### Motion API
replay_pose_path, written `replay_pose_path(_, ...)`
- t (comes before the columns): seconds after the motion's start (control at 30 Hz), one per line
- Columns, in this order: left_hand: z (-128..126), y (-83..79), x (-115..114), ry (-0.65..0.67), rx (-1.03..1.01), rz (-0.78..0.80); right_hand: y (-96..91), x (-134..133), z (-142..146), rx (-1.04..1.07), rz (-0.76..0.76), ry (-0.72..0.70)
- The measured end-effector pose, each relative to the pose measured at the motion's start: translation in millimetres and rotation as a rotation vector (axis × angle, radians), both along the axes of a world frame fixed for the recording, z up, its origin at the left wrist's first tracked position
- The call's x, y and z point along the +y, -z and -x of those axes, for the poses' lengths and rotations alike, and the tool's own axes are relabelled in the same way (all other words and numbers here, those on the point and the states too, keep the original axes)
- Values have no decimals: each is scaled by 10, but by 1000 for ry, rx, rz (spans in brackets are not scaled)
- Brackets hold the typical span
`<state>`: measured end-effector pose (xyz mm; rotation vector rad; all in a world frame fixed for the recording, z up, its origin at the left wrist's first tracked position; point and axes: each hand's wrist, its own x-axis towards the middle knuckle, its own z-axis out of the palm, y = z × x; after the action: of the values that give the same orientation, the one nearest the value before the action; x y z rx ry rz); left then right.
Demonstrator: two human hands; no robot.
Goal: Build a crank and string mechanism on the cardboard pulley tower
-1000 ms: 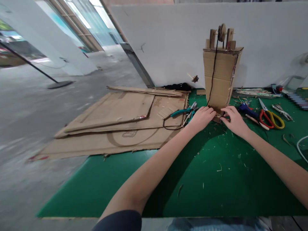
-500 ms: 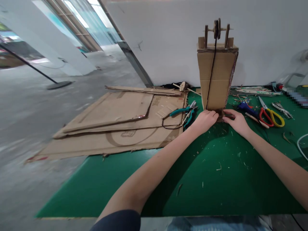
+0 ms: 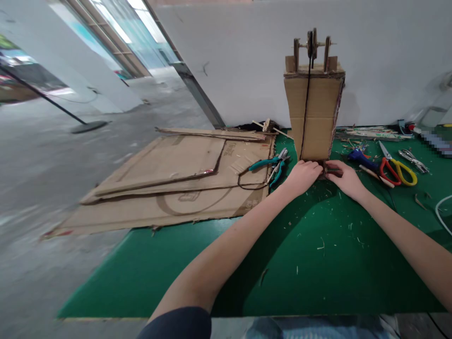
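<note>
As grips [image 3: 304, 173] [image 3: 344, 178] touch it, tower [image 3: 312, 117] stands between

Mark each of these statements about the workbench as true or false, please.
1. Both the left hand and the right hand are at the foot of the cardboard tower. True.
2. The tower lies flat on its side. False: it stands upright on the green mat.
3. A dark cord runs down the tower's front from the wheel on top. True.
4. The right hand holds the scissors. False: they lie on the mat to its right, apart from it.
5. The pliers lie on the right end of the mat. False: they lie just left of the left hand.
</note>
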<state>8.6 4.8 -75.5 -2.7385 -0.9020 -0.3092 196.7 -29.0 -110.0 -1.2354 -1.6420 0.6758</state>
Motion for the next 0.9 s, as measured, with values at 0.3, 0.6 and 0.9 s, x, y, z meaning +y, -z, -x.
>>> replay_pose_path(0.3, 99, -39, 20, -6, -1, -8, -4, -28, -53, -136, -25, 79)
replay_pose_path(0.6, 51, 35, 19, -1, -33, -48, 14, 39, -120, -131, 83, 92)
replay_pose_path(0.9, 8, 56, 5, -21, -35, -37, -53, -30, -64, -253, 39, 125)
